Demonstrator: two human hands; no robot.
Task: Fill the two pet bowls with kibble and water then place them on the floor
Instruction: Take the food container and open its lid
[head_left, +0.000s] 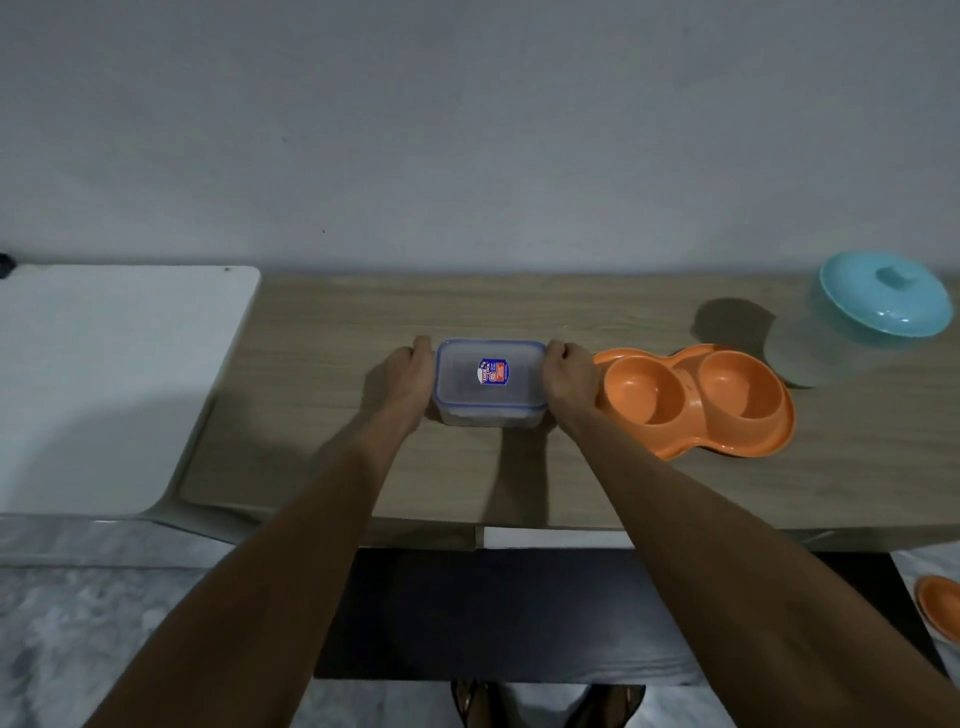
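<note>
Clear, blue-rimmed container (470, 387) between left hand (410, 379) and right hand (570, 376), each grip tight round one end.

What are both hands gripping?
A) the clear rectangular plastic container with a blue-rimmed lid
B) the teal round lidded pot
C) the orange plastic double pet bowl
A: the left hand and right hand clasp opposite ends of the clear rectangular plastic container with a blue-rimmed lid.

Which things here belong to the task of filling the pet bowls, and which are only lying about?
For the job: clear lidded box, gripped at its ends by the left hand and right hand; orange double bowl, empty.
Lying about: teal-lidded tub (contents unseen); white surface at the left; orange dish at the lower right.
</note>
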